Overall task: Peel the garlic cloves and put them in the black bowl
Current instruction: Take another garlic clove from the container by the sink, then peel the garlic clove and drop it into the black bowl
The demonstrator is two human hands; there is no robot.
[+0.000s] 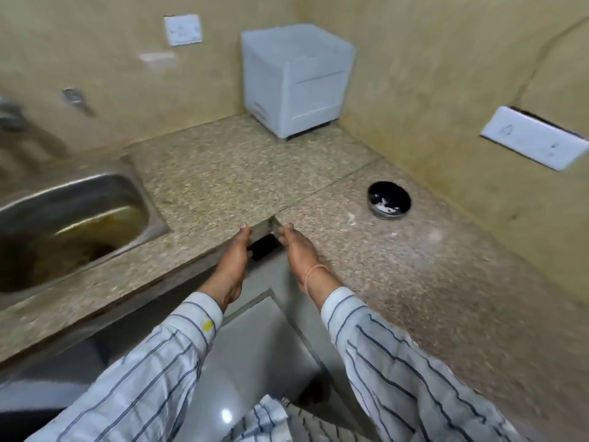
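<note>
Some white bits (pixel 384 205) lie in the black bowl (pixel 392 190) at two o'clock; whether left hand (pixel 237 252) or right hand (pixel 298 250) grips anything is unclear.

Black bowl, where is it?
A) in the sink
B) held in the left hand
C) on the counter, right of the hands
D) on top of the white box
C: the black bowl sits on the counter, to the right of the right hand and apart from it.
</note>
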